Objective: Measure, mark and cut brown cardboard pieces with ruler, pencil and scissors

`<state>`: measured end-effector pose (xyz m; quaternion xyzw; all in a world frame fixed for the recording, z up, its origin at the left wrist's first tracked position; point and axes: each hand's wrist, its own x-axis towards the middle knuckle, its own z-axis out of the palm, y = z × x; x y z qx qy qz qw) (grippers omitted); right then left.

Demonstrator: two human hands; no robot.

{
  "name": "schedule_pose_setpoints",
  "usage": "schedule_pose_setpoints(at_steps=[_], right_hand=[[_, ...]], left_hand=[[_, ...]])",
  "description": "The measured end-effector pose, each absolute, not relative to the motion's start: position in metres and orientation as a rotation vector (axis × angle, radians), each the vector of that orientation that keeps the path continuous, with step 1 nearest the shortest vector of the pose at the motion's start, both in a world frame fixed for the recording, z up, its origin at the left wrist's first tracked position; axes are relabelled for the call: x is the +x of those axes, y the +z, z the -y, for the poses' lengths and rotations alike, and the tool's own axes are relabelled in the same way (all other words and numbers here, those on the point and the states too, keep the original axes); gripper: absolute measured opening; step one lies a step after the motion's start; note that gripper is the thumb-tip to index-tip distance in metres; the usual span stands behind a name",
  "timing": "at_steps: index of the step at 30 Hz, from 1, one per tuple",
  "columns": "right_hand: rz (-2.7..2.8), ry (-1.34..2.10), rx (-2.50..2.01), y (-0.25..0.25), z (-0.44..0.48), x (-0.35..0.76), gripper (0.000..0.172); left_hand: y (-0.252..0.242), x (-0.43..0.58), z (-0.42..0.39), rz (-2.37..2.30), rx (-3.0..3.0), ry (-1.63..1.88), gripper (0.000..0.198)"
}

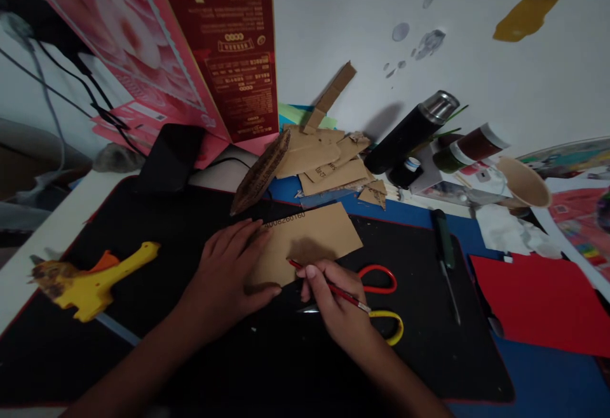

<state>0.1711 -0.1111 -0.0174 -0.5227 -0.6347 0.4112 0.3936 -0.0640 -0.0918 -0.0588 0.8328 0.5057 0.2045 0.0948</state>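
A flat brown piece of cardboard (pixel 328 234) with printed digits along its far edge lies on the black mat (pixel 414 367). My left hand (pixel 233 265) rests on its left end, fingers spread and pressing it down. In my right hand (pixel 336 294) is a red pencil (pixel 350 297), pinched between thumb and fingers. Its tip is at the cardboard's surface near the middle; whether it touches I cannot tell. Scissors with one red handle loop (pixel 391 281) and one yellow loop (pixel 398 329) lie partly beneath my right hand.
A yellow glue gun (pixel 95 284) lies at the left, a green-handled screwdriver (pixel 444 246) at the right. Behind are cardboard scraps (pixel 314 157), a black thermos (pixel 405 132), and a tall red box (pixel 233 43). Red paper (pixel 543 303) lies far right; a dark phone-like slab (pixel 171 157) stands back left.
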Motion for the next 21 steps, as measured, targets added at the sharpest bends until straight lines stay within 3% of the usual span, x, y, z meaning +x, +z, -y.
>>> schedule_pose_setpoints(at_steps=[15, 21], right_hand=[[1.607, 1.05, -1.327, -0.019, 0.1106, 0.1715, 0.028], [1.628, 1.043, -1.349, -0.0168, 0.1094, 0.1708, 0.034]], left_hand=[[-0.0583, -0.0643, 0.0917, -1.488, 2.549, 0.596, 0.086], [-0.058, -0.0643, 0.0914, -1.489, 2.562, 0.584, 0.088]])
